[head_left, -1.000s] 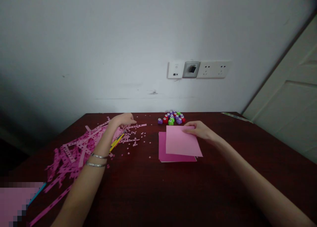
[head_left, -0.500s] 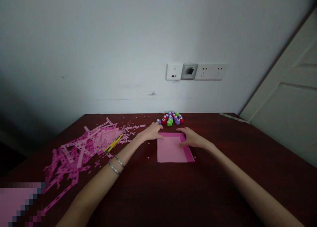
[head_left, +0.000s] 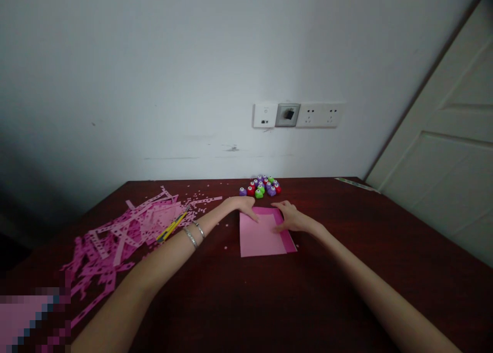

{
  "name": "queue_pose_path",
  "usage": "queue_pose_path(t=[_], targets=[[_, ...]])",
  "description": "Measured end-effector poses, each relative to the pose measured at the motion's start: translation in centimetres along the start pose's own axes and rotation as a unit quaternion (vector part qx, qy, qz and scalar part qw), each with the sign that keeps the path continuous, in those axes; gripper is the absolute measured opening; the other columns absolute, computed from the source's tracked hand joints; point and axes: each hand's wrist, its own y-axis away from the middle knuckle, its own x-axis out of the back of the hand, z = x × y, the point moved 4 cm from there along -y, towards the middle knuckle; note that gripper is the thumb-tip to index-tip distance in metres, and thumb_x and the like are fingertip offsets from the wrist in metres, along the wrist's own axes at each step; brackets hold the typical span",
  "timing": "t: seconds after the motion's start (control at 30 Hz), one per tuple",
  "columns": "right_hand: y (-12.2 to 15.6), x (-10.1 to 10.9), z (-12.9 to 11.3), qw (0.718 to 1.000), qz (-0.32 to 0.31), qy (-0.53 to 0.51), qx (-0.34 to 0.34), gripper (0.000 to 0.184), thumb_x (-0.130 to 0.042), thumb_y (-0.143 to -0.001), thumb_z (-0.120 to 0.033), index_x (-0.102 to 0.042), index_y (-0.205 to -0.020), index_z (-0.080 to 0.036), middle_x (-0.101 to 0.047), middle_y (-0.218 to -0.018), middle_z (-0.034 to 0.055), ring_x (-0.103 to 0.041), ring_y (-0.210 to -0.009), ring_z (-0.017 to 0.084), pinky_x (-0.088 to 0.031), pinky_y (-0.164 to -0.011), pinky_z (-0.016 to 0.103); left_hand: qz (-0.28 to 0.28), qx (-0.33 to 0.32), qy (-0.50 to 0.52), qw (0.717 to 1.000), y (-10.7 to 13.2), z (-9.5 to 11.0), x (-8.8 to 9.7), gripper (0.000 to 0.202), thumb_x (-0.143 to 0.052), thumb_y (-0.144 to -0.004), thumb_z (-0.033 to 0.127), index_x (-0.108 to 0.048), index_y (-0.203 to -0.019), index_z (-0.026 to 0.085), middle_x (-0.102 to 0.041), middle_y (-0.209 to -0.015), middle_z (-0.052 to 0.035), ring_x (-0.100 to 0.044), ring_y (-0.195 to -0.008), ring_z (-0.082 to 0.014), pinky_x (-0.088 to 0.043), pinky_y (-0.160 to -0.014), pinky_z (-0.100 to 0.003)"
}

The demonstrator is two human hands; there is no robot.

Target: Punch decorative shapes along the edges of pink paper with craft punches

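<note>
A pink paper sheet (head_left: 262,240) lies flat on the table, light pink with a darker pink band along its top and right side. Over its upper left edge rests my left hand (head_left: 245,205), thumb stretched onto the paper and the other fingers bent away and partly hidden. My right hand (head_left: 291,218) is at the upper right edge, thumb on the sheet and index finger reaching to the top corner, the two spread apart. Just behind the paper stands a cluster of small red, purple and green eyeball-topped pieces (head_left: 259,193).
Left of my left arm is a heap of punched pink paper strips (head_left: 123,229) with scattered confetti. A yellow cutter knife (head_left: 172,226) lies on it. A thin pale strip (head_left: 356,184) sits at the back right of the dark red table (head_left: 246,312). The wall has sockets (head_left: 319,115).
My left hand has moved right and inward, its thumb now further over the paper. The right hand keeps nearly the same place on the sheet. The whole view has shifted slightly.
</note>
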Motion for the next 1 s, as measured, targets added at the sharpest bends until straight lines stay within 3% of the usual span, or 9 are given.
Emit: queue_pose_path(t=[0.1,0.2,0.43,0.57,0.63,0.73,0.8,0.87,1.0], targets=[[0.1,0.0,0.0,1.000,-0.003,0.010,-0.005,0.104,-0.077,-0.048,-0.048,-0.033,-0.137,-0.014,-0.033,-0.129,0.0173,-0.034,-0.117,0.035,-0.031,-0.097,0.043,-0.026,-0.014,0.011,1.000,-0.5,-0.1,0.0,0.047,-0.066,-0.052,0.059,-0.059,-0.063,0.013,-0.053,-0.058,-0.0019,-0.047,-0.053,-0.0141,-0.035,-0.049,-0.026],[0.2,0.1,-0.2,1.000,-0.004,0.017,-0.005,0.106,-0.076,-0.048,-0.048,-0.033,-0.136,-0.010,-0.033,-0.129,0.0189,-0.035,-0.117,0.036,-0.031,-0.097,0.042,-0.030,-0.035,0.018,0.999,-0.7,0.0,0.1,0.039,-0.067,-0.054,0.051,-0.053,-0.054,0.016,-0.048,-0.053,0.0010,-0.043,-0.050,-0.0121,-0.032,-0.047,-0.025],[0.1,0.0,0.2,0.999,0.030,-0.019,-0.024,0.114,-0.078,-0.047,-0.043,-0.022,-0.139,-0.007,-0.029,-0.136,0.0226,-0.029,-0.124,0.037,-0.027,-0.101,0.047,0.010,-0.075,0.103,0.992,0.2,0.1,0.5,0.023,-0.068,-0.052,0.025,-0.054,-0.068,0.016,-0.053,-0.064,0.0031,-0.047,-0.058,-0.0112,-0.034,-0.051,-0.022],[0.7,0.4,0.1,0.982,0.081,-0.166,0.026,0.118,-0.079,-0.049,-0.035,-0.010,-0.141,-0.007,-0.036,-0.135,0.0217,-0.040,-0.121,0.029,-0.033,-0.100,0.041,0.055,-0.122,0.134,0.982,1.5,0.2,1.3,0.022,-0.065,-0.056,0.025,-0.055,-0.072,0.015,-0.054,-0.069,0.0024,-0.047,-0.061,-0.0112,-0.033,-0.053,-0.022],[1.3,0.7,-0.1,0.959,0.072,-0.266,0.061,0.105,-0.077,-0.054,-0.034,-0.018,-0.138,-0.010,-0.047,-0.128,0.0184,-0.052,-0.110,0.024,-0.043,-0.092,0.036,0.083,-0.139,0.146,0.976,2.3,0.4,1.8,0.021,-0.066,-0.057,0.025,-0.056,-0.072,0.015,-0.054,-0.070,0.0019,-0.047,-0.062,-0.0111,-0.033,-0.054,-0.022],[2.1,1.0,-0.3,0.942,0.041,-0.330,0.053,0.063,-0.073,-0.061,-0.037,-0.051,-0.114,-0.010,-0.062,-0.109,0.0146,-0.062,-0.091,0.022,-0.051,-0.078,0.033,0.125,-0.156,0.195,0.960,3.5,0.8,2.7,0.019,-0.066,-0.059,0.024,-0.056,-0.073,0.014,-0.054,-0.070,0.0015,-0.046,-0.062,-0.0109,-0.032,-0.054,-0.023],[2.4,1.2,-0.2,0.940,0.042,-0.339,0.023,0.041,-0.071,-0.064,-0.038,-0.062,-0.091,-0.009,-0.068,-0.092,0.0126,-0.064,-0.077,0.022,-0.053,-0.069,0.033,0.160,-0.158,0.240,0.944,4.3,1.0,3.5,0.019,-0.066,-0.061,0.026,-0.057,-0.072,0.014,-0.055,-0.070,0.0008,-0.047,-0.062,-0.0113,-0.033,-0.055,-0.023],[2.7,1.7,-0.1,0.929,0.071,-0.362,0.014,0.032,-0.071,-0.064,-0.037,-0.064,-0.082,-0.011,-0.069,-0.084,0.0110,-0.064,-0.069,0.020,-0.053,-0.064,0.033,0.213,-0.164,0.307,0.913,5.3,1.0,4.4,0.021,-0.067,-0.062,0.028,-0.058,-0.076,0.014,-0.058,-0.074,-0.0013,-0.050,-0.066,-0.0125,-0.036,-0.059,-0.024],[3.0,2.4,-0.5,0.890,0.146,-0.431,0.037,0.030,-0.072,-0.063,-0.034,-0.065,-0.085,-0.015,-0.069,-0.089,0.0094,-0.064,-0.072,0.020,-0.053,-0.066,0.031,0.296,-0.184,0.492,0.798,6.7,0.4,4.6,0.036,-0.067,-0.066,0.029,-0.056,-0.097,0.015,-0.061,-0.089,-0.0060,-0.056,-0.080,-0.0152,-0.042,-0.072,-0.027]])
